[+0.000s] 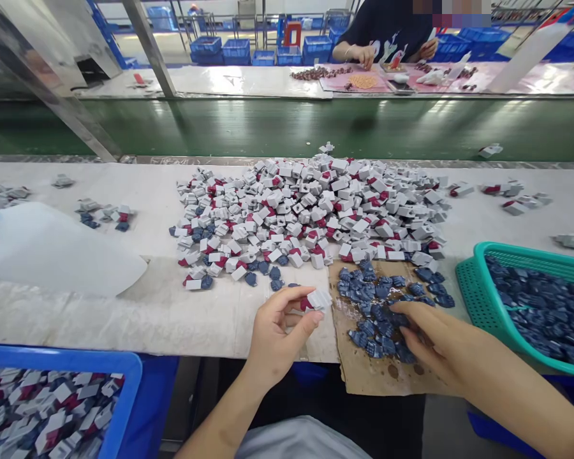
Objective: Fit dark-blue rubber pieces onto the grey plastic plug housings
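Observation:
My left hand (280,338) pinches a small grey and maroon plastic piece (318,301) between thumb and fingers, above the table's front edge. My right hand (435,335) is closed, thumb and fingers down among the dark blue plastic pieces (375,312) on a brown cardboard sheet (363,376). A blue piece appears to lie between its fingertips, partly hidden by the hand. Beyond both hands spreads a large heap of grey and maroon pieces (310,210), with several loose blue ones along its near edge.
A green basket (478,255) of blue pieces stands at right. At lower left is a blue crate (134,376) of grey-maroon pieces. A white curved sheet (62,248) lies left. Past the green conveyor belt (268,124), another person (387,32) works at a table.

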